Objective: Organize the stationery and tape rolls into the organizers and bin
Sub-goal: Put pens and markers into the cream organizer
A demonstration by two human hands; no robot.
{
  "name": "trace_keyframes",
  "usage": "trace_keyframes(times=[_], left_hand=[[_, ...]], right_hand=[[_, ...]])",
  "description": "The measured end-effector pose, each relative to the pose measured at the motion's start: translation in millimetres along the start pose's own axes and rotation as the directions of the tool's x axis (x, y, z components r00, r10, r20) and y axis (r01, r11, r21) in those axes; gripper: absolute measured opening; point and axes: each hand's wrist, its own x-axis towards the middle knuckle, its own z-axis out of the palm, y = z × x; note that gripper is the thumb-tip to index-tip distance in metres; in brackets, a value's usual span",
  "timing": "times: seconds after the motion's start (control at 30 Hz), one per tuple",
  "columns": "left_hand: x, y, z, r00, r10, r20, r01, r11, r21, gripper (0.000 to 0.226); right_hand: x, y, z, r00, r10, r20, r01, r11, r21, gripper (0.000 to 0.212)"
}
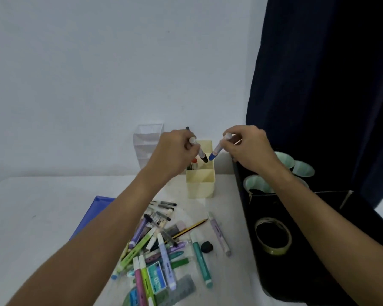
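A cream pen organizer (200, 184) stands at the back of the white table. Above its rear compartment my left hand (175, 151) grips a black-tipped marker (201, 153), tip down. My right hand (248, 146) pinches a blue-tipped marker (217, 151), angled toward the same opening. An orange-capped pen (194, 162) stands inside the organizer. A pile of pens, highlighters and erasers (159, 246) lies on the table in front. A black bin (301, 239) on the right holds a clear tape roll (272, 236) and several green-lined rolls (302, 168).
A clear plastic organizer (145, 146) stands behind and left of the cream one. A blue tray (93, 214) lies at the left, partly under my left forearm. A dark curtain (327, 85) hangs behind the bin. A black eraser (206, 247) lies near the pile.
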Motion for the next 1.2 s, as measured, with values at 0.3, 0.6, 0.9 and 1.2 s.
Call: trace_keyframes(times=[0.3,0.6,0.9,1.2], left_hand=[[42.7,-36.4,61.6,0.986,-0.030,0.163,-0.003,0.980,0.198,0.016],[49.5,-55.7,80.3,0.957,-0.064,0.283,0.006,0.980,0.201,0.017],[47.3,-66.8,88.8,0.924,-0.097,0.370,-0.026,0.950,0.312,0.024],[34.7,-68.4,89.3,0.900,-0.107,0.423,0.023,0.980,0.200,0.008]], right_hand=[[19.4,44.9,43.3,0.992,0.035,0.123,-0.031,0.999,-0.034,0.016],[31.4,63.1,72.2,0.979,0.075,0.190,-0.058,0.994,-0.095,0.018],[33.8,76.0,90.0,0.977,0.113,0.182,-0.100,0.992,-0.081,0.014],[28.1,74.4,95.2,0.969,0.139,0.206,-0.124,0.989,-0.081,0.024]])
